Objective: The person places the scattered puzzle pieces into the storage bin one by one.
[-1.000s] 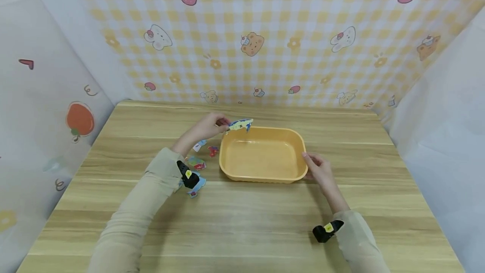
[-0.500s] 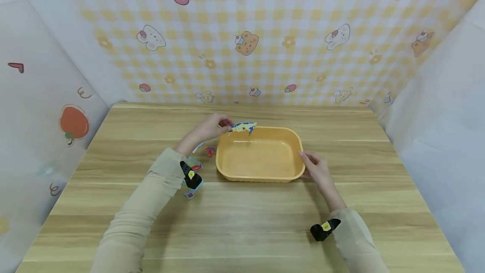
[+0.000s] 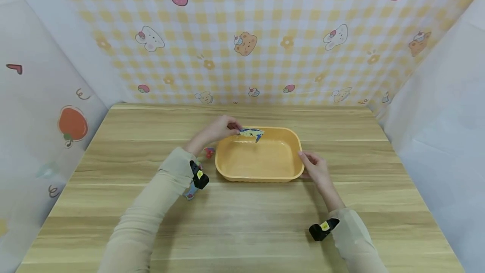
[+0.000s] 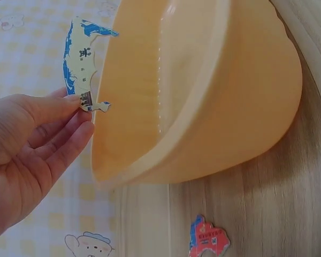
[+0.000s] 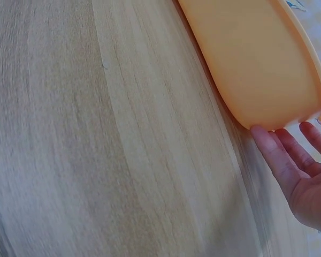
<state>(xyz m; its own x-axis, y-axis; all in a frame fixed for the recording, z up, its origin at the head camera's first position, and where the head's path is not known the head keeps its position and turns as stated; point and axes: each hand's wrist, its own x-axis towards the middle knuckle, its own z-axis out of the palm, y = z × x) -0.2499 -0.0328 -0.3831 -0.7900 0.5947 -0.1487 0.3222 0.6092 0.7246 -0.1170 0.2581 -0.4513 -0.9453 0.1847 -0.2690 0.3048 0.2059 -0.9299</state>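
My left hand [image 3: 219,129] pinches a thin, irregular puzzle piece [image 3: 251,133], cream with blue edges and small dark printing. It is held above the far left side of a yellow plastic basin [image 3: 261,177]. In the left wrist view, thumb and fingers grip the piece [image 4: 80,59] at its lower end, and the rest sticks up free. At the basin's right end, my right hand [image 3: 318,169] holds the rim, thumb at the edge. The right wrist view has its fingertips against the basin's outer wall [image 5: 257,59]. No other piece shows inside the basin.
A small red and blue puzzle piece [image 3: 209,152] lies just left of the basin. Nearer me, a light-blue piece [image 3: 190,193] is partly hidden by my left wrist and its black camera [image 3: 199,176]. A checked cloth backdrop [image 3: 212,24] stands behind the wooden table [image 3: 242,226].
My left hand has moved right, carrying the puzzle piece from the basin's far left corner to over its inside. The right hand stays at the basin's end. The head view has shifted slightly.
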